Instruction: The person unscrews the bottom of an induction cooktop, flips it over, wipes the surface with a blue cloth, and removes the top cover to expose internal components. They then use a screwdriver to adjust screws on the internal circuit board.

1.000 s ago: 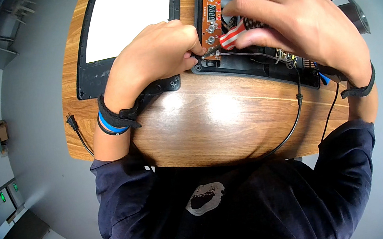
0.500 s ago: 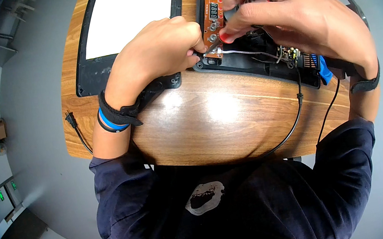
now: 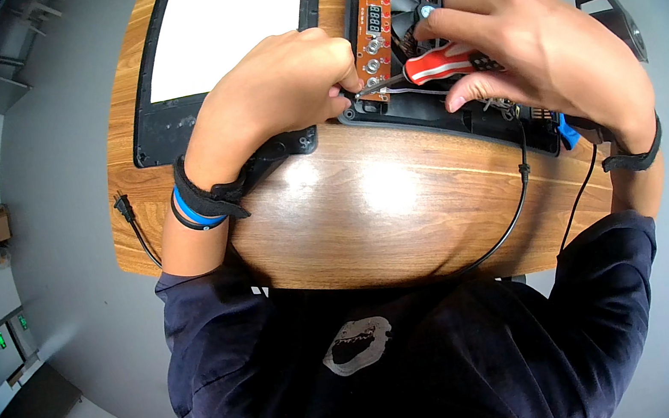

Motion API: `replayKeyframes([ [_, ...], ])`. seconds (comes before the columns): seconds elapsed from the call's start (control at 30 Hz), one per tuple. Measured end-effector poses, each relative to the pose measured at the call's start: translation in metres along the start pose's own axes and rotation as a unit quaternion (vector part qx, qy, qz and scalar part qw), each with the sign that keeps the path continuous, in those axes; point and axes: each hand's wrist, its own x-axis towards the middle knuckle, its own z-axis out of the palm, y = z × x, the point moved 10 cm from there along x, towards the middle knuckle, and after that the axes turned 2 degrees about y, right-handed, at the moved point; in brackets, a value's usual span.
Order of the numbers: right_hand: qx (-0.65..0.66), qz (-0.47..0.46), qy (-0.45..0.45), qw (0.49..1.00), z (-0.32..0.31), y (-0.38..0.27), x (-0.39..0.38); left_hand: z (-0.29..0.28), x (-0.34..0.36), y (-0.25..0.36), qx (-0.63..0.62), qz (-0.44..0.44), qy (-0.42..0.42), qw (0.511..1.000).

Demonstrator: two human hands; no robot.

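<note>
An orange circuit board (image 3: 368,65) with a digit display and several round buttons lies along the left side of an opened black housing (image 3: 436,124). At the board's near end, my left hand (image 3: 280,79) is closed, thumb and finger pinched by the corner; whatever they hold is hidden. My right hand (image 3: 548,47) curves over the housing with a screwdriver (image 3: 436,64) against its palm, the thumb held away from the red-and-white handle. The shaft points left, its tip close to my left fingertips. A fan (image 3: 405,1) shows beyond my right fingers.
A black-framed panel with a white sheet (image 3: 226,30) lies left of the housing. One power cord (image 3: 521,198) runs from the housing toward the table's near edge. A plug (image 3: 123,206) lies at the table's left edge. Bare wood (image 3: 338,234) shows in front.
My right hand has drawn back to the right and its fingers have loosened, uncovering the fan. The screwdriver now lies flatter, its handle farther right. My left hand has hardly moved.
</note>
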Motion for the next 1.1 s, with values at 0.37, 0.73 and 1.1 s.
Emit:
replayKeyframes([
  [0.37, -0.183, -0.073, 0.13, 0.972, 0.005, -0.02, -0.02, -0.001, 0.005, 0.012, 0.047, 0.041, -0.001, 0.998],
  [0.73, -0.21, -0.055, 0.146, 0.965, 0.004, -0.022, -0.031, 0.007, 0.012, 0.011, 0.079, 0.042, 0.0, 0.996],
  [1.1, -0.122, 0.036, 0.128, 0.984, 0.008, 0.008, -0.074, 0.008, 0.012, 0.018, 0.108, 0.07, 0.007, 0.992],
])
